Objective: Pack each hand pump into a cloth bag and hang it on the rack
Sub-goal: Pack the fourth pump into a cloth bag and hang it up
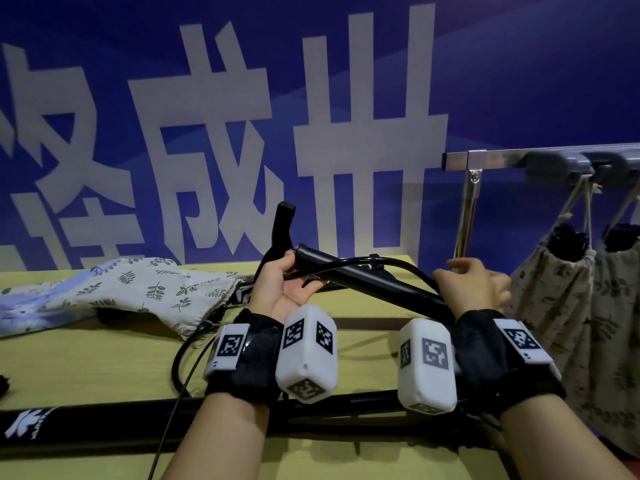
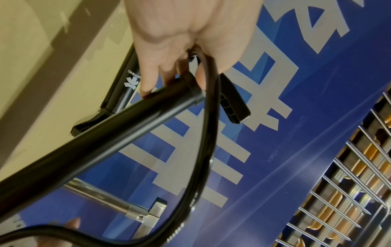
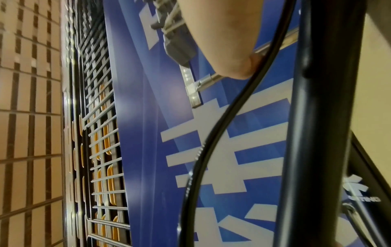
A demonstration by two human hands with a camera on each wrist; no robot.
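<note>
**Pump held up in both hands, two bags on the rack**

So here's the count. Three hand pumps that I can make out: one black pump (image 1: 374, 282) lifted off the table (image 1: 104, 368) and slanting between the hands, a second pump (image 1: 104, 429) lying flat along the near edge with a white logo on it, and a third (image 2: 125, 86) lying further back, though that one's mostly hidden so I'm not fully sure.

The left hand (image 1: 287, 285) is wrapped round the raised pump's top end just below its handle, with the hose (image 1: 381, 263) passing through that grip too. The right hand (image 1: 474, 285) grasps the lower end of the barrel.

Cloth bags: three. One leaf-print bag (image 1: 138, 289) lies flat on the table to the left. Two filled bags, (image 1: 554, 289) and (image 1: 616, 306), hang by drawstrings from the rack (image 1: 491, 159) on the right.
</note>
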